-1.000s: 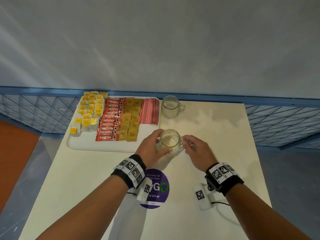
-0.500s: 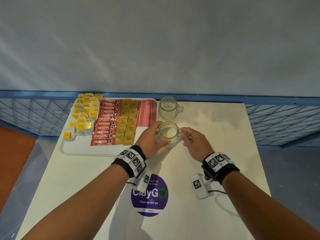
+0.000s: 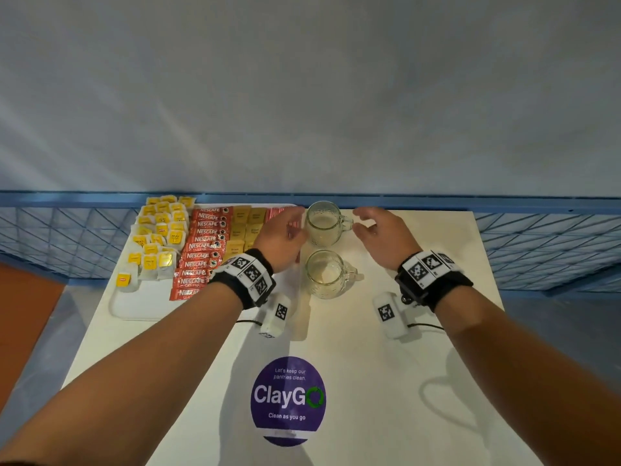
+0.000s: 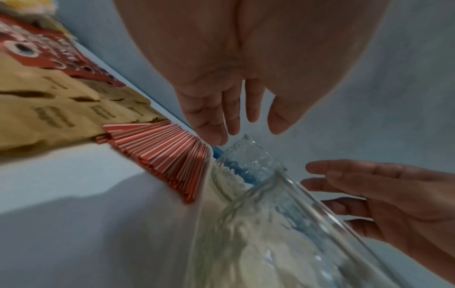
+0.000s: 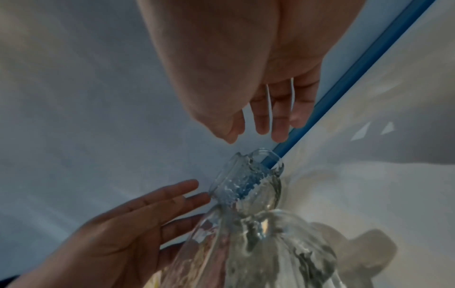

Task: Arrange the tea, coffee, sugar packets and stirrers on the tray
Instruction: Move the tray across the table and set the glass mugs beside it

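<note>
A white tray [image 3: 141, 307] at the table's far left holds yellow tea bags [image 3: 161, 230], red coffee sachets [image 3: 201, 253], brown sugar packets [image 3: 242, 230] and red stirrers [image 4: 167, 155], all in rows. Right of the tray stand two glass mugs, one behind the other. My left hand [image 3: 282, 233] hovers with straight fingers by the left side of the far mug [image 3: 324, 223]. At that mug's handle side my right hand [image 3: 376, 227] is spread and relaxed. Neither hand holds anything. The near mug [image 3: 325, 274] stands free between my wrists.
The cream table [image 3: 403, 364] carries a purple ClayGo sticker [image 3: 288, 398] near its front. A blue mesh railing [image 3: 537, 237] runs behind the table, below a pale wall. The tray's front strip is bare.
Both hands have let go of the near mug and moved away from me to either side of the far mug. The near mug now stands just behind its earlier spot.
</note>
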